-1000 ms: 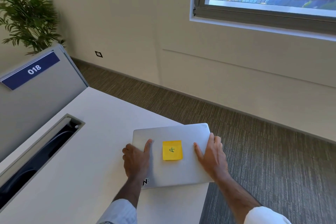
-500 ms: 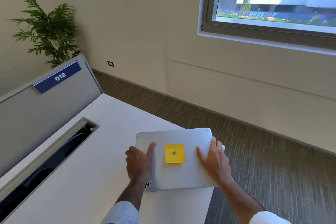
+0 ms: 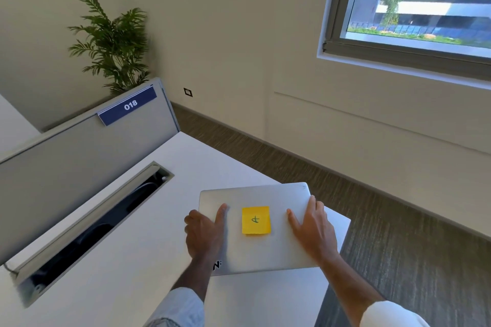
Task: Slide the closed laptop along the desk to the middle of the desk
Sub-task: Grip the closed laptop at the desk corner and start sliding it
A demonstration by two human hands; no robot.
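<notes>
A closed silver laptop (image 3: 268, 252) lies flat on the white desk (image 3: 138, 268) close to its right-hand corner. A yellow sticky note (image 3: 256, 220) with a pen mark is stuck to the middle of the lid. My left hand (image 3: 204, 233) grips the laptop's left edge, thumb on top of the lid. My right hand (image 3: 314, 231) presses on the right side of the lid, with the fingers reaching its right edge. A narrow strip of desk shows to the right of the laptop.
An open cable trough (image 3: 90, 225) runs along the desk's back, under a grey partition (image 3: 66, 164) with a "018" label (image 3: 130, 105). A potted plant (image 3: 114, 42) stands behind it. Brown carpet (image 3: 398, 233) lies beyond the desk's right edge.
The laptop has slid left with both hands on it. It overhung the desk's right edge before and now lies fully on the desk. The view has also turned rightward.
</notes>
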